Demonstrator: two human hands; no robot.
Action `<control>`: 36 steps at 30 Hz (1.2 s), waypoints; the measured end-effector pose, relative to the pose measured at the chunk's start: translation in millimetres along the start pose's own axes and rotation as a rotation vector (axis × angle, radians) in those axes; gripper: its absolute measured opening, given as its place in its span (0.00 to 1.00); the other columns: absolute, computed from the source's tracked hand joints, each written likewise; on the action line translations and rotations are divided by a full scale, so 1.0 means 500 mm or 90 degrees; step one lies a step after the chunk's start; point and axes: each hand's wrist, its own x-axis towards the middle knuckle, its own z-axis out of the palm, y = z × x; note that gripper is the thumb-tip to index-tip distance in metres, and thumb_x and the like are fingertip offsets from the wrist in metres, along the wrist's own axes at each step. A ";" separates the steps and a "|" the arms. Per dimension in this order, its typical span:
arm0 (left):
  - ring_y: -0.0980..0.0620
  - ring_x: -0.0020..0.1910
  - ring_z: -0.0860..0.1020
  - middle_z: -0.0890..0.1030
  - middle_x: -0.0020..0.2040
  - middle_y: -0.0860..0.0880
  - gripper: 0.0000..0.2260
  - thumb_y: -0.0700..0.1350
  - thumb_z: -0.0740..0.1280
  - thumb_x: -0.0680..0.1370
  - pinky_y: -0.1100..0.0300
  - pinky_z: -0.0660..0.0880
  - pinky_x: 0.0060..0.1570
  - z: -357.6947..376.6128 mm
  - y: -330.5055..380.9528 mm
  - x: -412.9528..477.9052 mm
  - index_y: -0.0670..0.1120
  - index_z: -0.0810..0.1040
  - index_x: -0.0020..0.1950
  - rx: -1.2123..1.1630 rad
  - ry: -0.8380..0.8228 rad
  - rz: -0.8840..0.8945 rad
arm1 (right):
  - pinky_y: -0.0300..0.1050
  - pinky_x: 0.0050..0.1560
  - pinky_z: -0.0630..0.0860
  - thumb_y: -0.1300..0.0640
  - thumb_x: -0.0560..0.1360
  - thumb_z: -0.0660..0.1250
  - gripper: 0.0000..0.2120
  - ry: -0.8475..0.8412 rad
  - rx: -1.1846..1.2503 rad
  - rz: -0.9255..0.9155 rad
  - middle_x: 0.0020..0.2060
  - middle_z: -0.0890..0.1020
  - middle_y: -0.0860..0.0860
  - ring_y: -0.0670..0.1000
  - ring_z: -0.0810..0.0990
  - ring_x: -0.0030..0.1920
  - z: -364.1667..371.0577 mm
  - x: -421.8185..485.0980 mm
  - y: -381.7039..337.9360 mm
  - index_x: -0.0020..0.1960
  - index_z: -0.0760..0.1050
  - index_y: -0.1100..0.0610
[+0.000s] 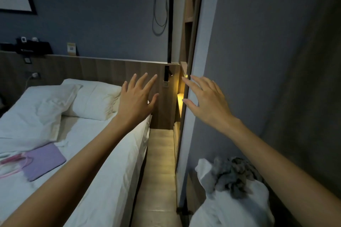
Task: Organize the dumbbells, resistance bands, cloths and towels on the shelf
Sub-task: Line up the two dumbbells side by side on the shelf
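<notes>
Both hands reach empty toward the shelf, with the things to sort lying nearer.

Near right, a white towel [230, 208] lies heaped with a grey cloth [234, 177] bunched on top. Near left on the bed [110, 153] lie a flat purple piece [44, 160], perhaps a folded cloth, and a looped pink band [16, 162], likely a resistance band. No dumbbells show. Farther on, the left hand [136, 97] and right hand [206, 101] stretch forward, each grip spread wide and holding nothing. The right fingertips are at the wall edge beside the lit wooden shelf [180, 101]. It would probably go best to check the free shelf space first, then fold the towel heap and carry it over flat.
</notes>
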 end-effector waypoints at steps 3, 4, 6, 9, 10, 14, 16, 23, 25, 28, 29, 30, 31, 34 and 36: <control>0.44 0.77 0.54 0.58 0.78 0.49 0.27 0.61 0.55 0.79 0.43 0.51 0.73 0.050 -0.035 0.062 0.57 0.54 0.77 0.006 0.004 -0.008 | 0.55 0.73 0.59 0.45 0.78 0.61 0.29 -0.005 0.011 -0.014 0.74 0.64 0.51 0.53 0.60 0.74 0.064 0.075 0.026 0.76 0.57 0.47; 0.44 0.77 0.54 0.57 0.78 0.49 0.27 0.61 0.55 0.79 0.43 0.51 0.73 0.070 -0.050 0.085 0.57 0.54 0.77 0.011 0.007 -0.008 | 0.55 0.73 0.59 0.45 0.78 0.61 0.29 -0.006 0.012 -0.019 0.74 0.63 0.51 0.53 0.60 0.74 0.087 0.101 0.033 0.76 0.57 0.47; 0.44 0.77 0.54 0.57 0.78 0.49 0.27 0.61 0.55 0.80 0.43 0.51 0.73 0.109 -0.081 0.131 0.57 0.54 0.77 0.020 0.014 -0.004 | 0.55 0.74 0.58 0.45 0.78 0.61 0.29 -0.004 0.012 -0.022 0.74 0.63 0.50 0.53 0.60 0.74 0.132 0.153 0.046 0.76 0.57 0.47; 0.44 0.77 0.54 0.57 0.78 0.49 0.27 0.61 0.55 0.80 0.43 0.51 0.73 0.187 -0.136 0.210 0.56 0.55 0.77 0.021 0.016 -0.009 | 0.55 0.73 0.58 0.45 0.78 0.62 0.29 0.010 0.014 -0.019 0.74 0.63 0.50 0.53 0.60 0.74 0.213 0.242 0.063 0.76 0.57 0.46; 0.44 0.77 0.54 0.57 0.78 0.49 0.27 0.61 0.54 0.80 0.43 0.51 0.73 0.215 -0.154 0.238 0.56 0.54 0.77 0.021 0.013 -0.011 | 0.55 0.73 0.58 0.45 0.78 0.62 0.29 0.014 0.014 -0.014 0.74 0.63 0.50 0.53 0.60 0.74 0.242 0.275 0.068 0.76 0.58 0.46; 0.44 0.77 0.53 0.56 0.78 0.50 0.27 0.61 0.54 0.80 0.43 0.50 0.73 0.323 -0.230 0.358 0.57 0.53 0.77 0.014 -0.014 0.000 | 0.55 0.73 0.56 0.44 0.78 0.61 0.28 0.008 0.003 0.021 0.75 0.63 0.49 0.53 0.59 0.75 0.354 0.417 0.088 0.76 0.57 0.46; 0.44 0.77 0.53 0.56 0.78 0.49 0.26 0.60 0.54 0.80 0.43 0.50 0.73 0.367 -0.271 0.424 0.56 0.54 0.77 0.006 -0.017 0.015 | 0.54 0.73 0.56 0.44 0.78 0.61 0.28 0.008 -0.011 0.040 0.75 0.62 0.49 0.53 0.59 0.75 0.401 0.491 0.099 0.76 0.57 0.46; 0.44 0.77 0.54 0.57 0.78 0.49 0.26 0.59 0.56 0.80 0.43 0.51 0.73 0.526 -0.362 0.630 0.56 0.56 0.77 -0.035 -0.030 0.028 | 0.53 0.72 0.58 0.44 0.78 0.61 0.28 0.020 0.016 0.116 0.74 0.65 0.48 0.51 0.61 0.74 0.560 0.694 0.155 0.75 0.60 0.47; 0.44 0.77 0.53 0.57 0.78 0.49 0.26 0.59 0.56 0.80 0.43 0.51 0.73 0.584 -0.371 0.673 0.56 0.55 0.77 -0.045 -0.041 0.039 | 0.53 0.73 0.56 0.44 0.79 0.60 0.28 0.026 0.032 0.149 0.74 0.64 0.48 0.51 0.60 0.74 0.610 0.735 0.176 0.76 0.59 0.46; 0.45 0.77 0.53 0.56 0.78 0.49 0.26 0.58 0.54 0.81 0.45 0.50 0.73 0.680 -0.380 0.736 0.56 0.54 0.77 -0.054 -0.067 0.045 | 0.52 0.73 0.56 0.44 0.79 0.60 0.27 0.029 0.043 0.175 0.74 0.63 0.47 0.50 0.59 0.75 0.691 0.789 0.213 0.76 0.58 0.46; 0.45 0.77 0.53 0.56 0.78 0.49 0.26 0.58 0.54 0.81 0.45 0.50 0.73 0.713 -0.382 0.756 0.56 0.53 0.77 -0.056 -0.073 0.045 | 0.52 0.73 0.57 0.44 0.79 0.60 0.27 0.026 0.046 0.184 0.74 0.63 0.47 0.50 0.59 0.75 0.721 0.805 0.228 0.76 0.58 0.45; 0.45 0.77 0.53 0.56 0.78 0.50 0.25 0.58 0.54 0.81 0.46 0.50 0.73 0.747 -0.384 0.776 0.56 0.53 0.77 -0.059 -0.078 0.045 | 0.52 0.73 0.57 0.44 0.79 0.60 0.27 0.022 0.048 0.195 0.74 0.63 0.47 0.50 0.60 0.74 0.752 0.821 0.245 0.76 0.58 0.45; 0.46 0.77 0.53 0.56 0.78 0.50 0.25 0.58 0.54 0.81 0.46 0.50 0.73 0.783 -0.386 0.797 0.56 0.53 0.77 -0.063 -0.083 0.046 | 0.52 0.73 0.58 0.44 0.79 0.61 0.27 0.020 0.050 0.206 0.74 0.64 0.48 0.50 0.60 0.74 0.785 0.836 0.265 0.76 0.58 0.45; 0.46 0.77 0.53 0.57 0.78 0.50 0.25 0.58 0.55 0.81 0.47 0.49 0.73 0.892 -0.394 0.862 0.56 0.54 0.77 -0.062 -0.104 0.060 | 0.52 0.72 0.60 0.44 0.79 0.61 0.27 0.015 0.061 0.234 0.73 0.65 0.48 0.50 0.61 0.73 0.881 0.884 0.331 0.75 0.60 0.46; 0.46 0.77 0.52 0.57 0.78 0.50 0.25 0.58 0.55 0.81 0.47 0.49 0.74 0.959 -0.403 0.911 0.56 0.54 0.77 -0.053 -0.122 0.074 | 0.51 0.71 0.61 0.45 0.79 0.61 0.26 0.010 0.065 0.244 0.73 0.66 0.48 0.50 0.62 0.73 0.933 0.926 0.375 0.75 0.61 0.46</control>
